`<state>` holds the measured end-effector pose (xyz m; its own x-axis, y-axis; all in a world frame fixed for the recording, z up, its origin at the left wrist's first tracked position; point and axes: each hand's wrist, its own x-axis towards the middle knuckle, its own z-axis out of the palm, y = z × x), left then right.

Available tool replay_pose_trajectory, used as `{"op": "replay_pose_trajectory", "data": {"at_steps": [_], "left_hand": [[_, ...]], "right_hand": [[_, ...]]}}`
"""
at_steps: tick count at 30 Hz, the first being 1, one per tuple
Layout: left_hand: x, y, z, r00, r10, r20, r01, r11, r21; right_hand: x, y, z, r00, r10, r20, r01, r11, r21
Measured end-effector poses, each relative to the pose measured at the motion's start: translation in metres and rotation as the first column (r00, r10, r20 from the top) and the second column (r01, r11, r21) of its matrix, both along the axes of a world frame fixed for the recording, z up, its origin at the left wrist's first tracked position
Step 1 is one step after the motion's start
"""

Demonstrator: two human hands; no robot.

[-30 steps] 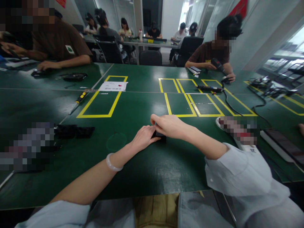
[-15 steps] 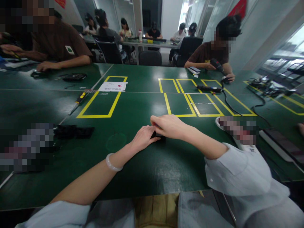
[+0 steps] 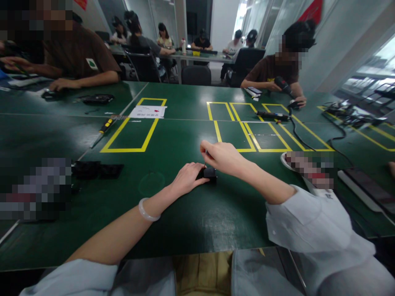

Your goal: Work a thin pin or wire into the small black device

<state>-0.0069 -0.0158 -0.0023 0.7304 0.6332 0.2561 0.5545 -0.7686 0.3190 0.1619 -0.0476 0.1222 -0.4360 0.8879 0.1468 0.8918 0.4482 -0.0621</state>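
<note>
On the green table in front of me lies a small black box-like part (image 3: 211,174). My left hand (image 3: 187,179) is closed on its left side, fingers over the far side and thumb along the near side. Just above the part, my right hand (image 3: 224,158) is closed in a pinch. A thin dark shaft (image 3: 205,161) shows below its fingertips, pointing down toward the part. What kind of tool it is, and whether its tip touches the part, I cannot make out.
Left of my hands lie black pieces (image 3: 98,169) and a yellow-black screwdriver (image 3: 106,126). A labelled paper (image 3: 147,112) lies beyond. On the right are a white-cased device (image 3: 364,187), a black cabled tool (image 3: 273,115) and tangled cables (image 3: 348,113). Co-workers sit across the table.
My right hand has risen slightly off the black part, so more of the part and the thin shaft now show. My left hand has stayed in place.
</note>
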Motion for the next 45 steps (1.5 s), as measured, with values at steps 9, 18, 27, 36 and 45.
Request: {"op": "replay_pose_trajectory", "data": {"at_steps": [9,18,27,36,45], "left_hand": [[0.0,-0.001,-0.001,1.0,0.016,-0.007,-0.016,1.0,-0.012],[0.002,0.0,-0.004,1.0,0.029,-0.011,-0.03,0.999,-0.014],[0.001,0.0,-0.004,0.999,0.036,-0.001,-0.036,0.999,-0.038],[0.001,-0.001,-0.002,0.999,0.036,0.01,-0.036,0.998,-0.058],[0.002,0.0,-0.002,1.0,0.031,0.002,-0.031,0.998,-0.05]], "right_hand": [[-0.003,0.003,-0.006,0.998,-0.017,0.057,0.017,1.0,0.007],[-0.002,0.007,-0.012,0.998,-0.032,0.049,0.032,0.999,0.003],[-0.002,0.009,-0.013,0.998,-0.045,0.049,0.046,0.999,-0.02],[-0.001,0.011,-0.015,0.999,-0.038,0.023,0.038,0.999,-0.005],[-0.009,0.011,-0.013,0.984,-0.121,0.13,0.118,0.993,0.028]]}}
